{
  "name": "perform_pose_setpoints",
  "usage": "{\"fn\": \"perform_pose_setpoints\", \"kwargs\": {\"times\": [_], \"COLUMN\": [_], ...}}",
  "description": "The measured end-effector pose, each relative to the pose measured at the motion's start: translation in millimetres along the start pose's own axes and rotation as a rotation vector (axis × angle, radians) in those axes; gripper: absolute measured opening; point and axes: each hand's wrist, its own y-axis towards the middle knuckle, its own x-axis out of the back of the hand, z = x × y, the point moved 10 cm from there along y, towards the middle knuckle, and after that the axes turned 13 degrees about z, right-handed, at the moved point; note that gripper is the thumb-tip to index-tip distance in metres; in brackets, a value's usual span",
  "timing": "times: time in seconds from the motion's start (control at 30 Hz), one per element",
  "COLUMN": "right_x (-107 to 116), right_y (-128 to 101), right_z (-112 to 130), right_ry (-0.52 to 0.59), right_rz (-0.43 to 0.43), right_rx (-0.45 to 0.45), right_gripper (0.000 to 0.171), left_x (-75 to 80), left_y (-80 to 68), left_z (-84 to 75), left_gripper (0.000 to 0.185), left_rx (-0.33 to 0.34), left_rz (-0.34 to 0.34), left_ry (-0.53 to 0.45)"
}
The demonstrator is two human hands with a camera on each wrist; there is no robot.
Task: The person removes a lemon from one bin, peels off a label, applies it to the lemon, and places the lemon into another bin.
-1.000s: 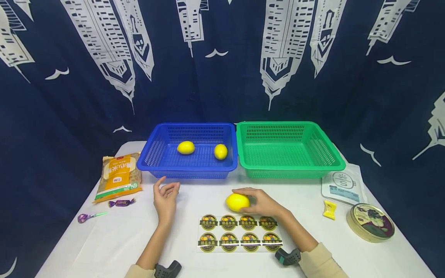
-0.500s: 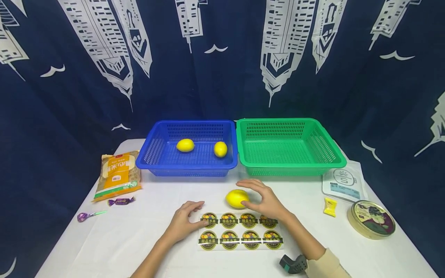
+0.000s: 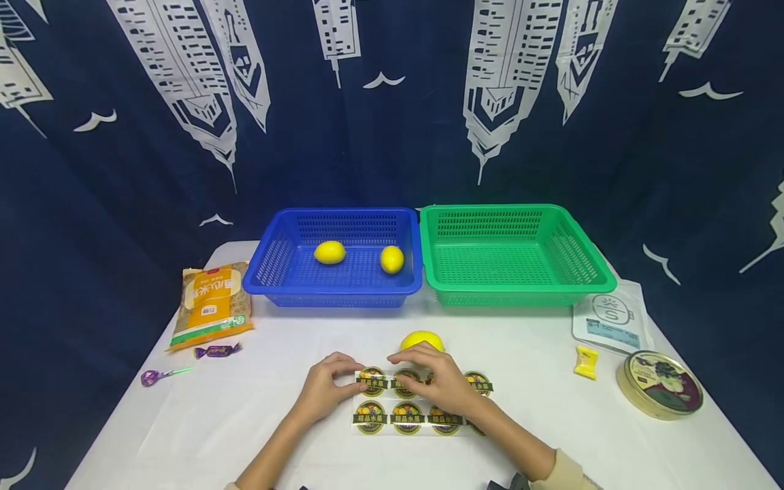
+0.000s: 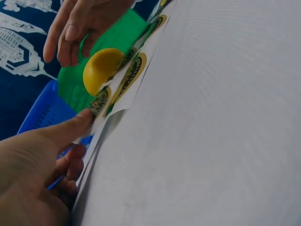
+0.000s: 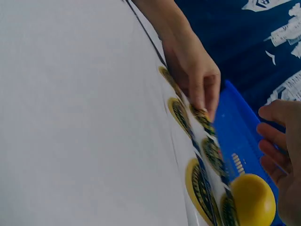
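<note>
Head view high, frontal; wrist views close, low, sharing sticker sheet [image 3: 421,403].

A blue basket [image 3: 335,289] is set at the far middle of the white table [image 3: 184,435], and two lemons [image 3: 329,252] [image 3: 392,259] are kept apart inside it. A green basket [image 3: 517,286] is placed just to its right, side by side with it. At the left, an orange packet [image 3: 211,303] is laid, with a purple sweet [image 3: 216,351] and a purple lollipop [image 3: 158,375] nearer. At the right, a white pouch [image 3: 609,322], a yellow sweet [image 3: 585,361] and a round tin [image 3: 660,383] are found. A dark blue curtain [image 3: 392,122] with white towers is hung behind.
</note>
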Motion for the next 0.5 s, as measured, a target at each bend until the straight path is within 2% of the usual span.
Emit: {"fn": "perform_pose_setpoints", "kwargs": {"times": [0.13,0.3,0.4,0.5], "right_x": [-7.8,-6.3,-5.2,-5.0], "right_y": [6.3,14.6,16.6,16.5], "right_z": [-2.9,-2.7,-2.4,-1.7], "right_ry": [0.018,-0.001,-0.029,-0.046], "right_rz": [-0.001,-0.054,-0.078,-0.095], "right_rx": [-0.064,-0.121,-0.134,-0.13], "right_gripper": [0.031,0.032,0.03,0.027], "left_x": [1.1,-1.8,-2.7,2.0], "left_y": [0.5,1.3,0.6,-1.8], "left_z": [2.5,-0.1,-5.5,-21.6], "left_gripper": [0.032,0.033,0.031,0.029], "left_rx": [0.047,0.082,0.096,0.065], "left_rz": [-0.007,0.009,0.02,0.025], "left_ry": [-0.18,-0.409,-0.471,-0.493]}}
